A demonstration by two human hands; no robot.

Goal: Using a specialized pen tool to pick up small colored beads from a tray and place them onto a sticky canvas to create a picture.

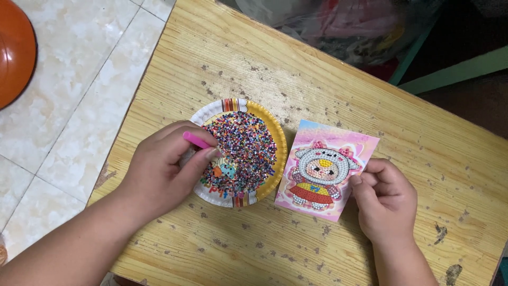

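My left hand [166, 164] grips a pink pen-like tool [194, 140] and rests over the left side of a yellow paper plate [279, 139] heaped with tiny multicoloured beads [246, 151]. The tool's tip is hidden under my fingers among the beads. My right hand [385, 200] pinches the right edge of a pink card [328, 170] lying flat on the wooden table [328, 85]. The card shows a cartoon doll figure covered in small gems. Plate and card lie side by side, nearly touching.
The table's surface is worn and pitted. To the left lies a tiled floor [79, 85] with an orange round object [13, 47] at the top left. Plastic bags [344, 24] and green bars [455, 66] sit beyond the far edge.
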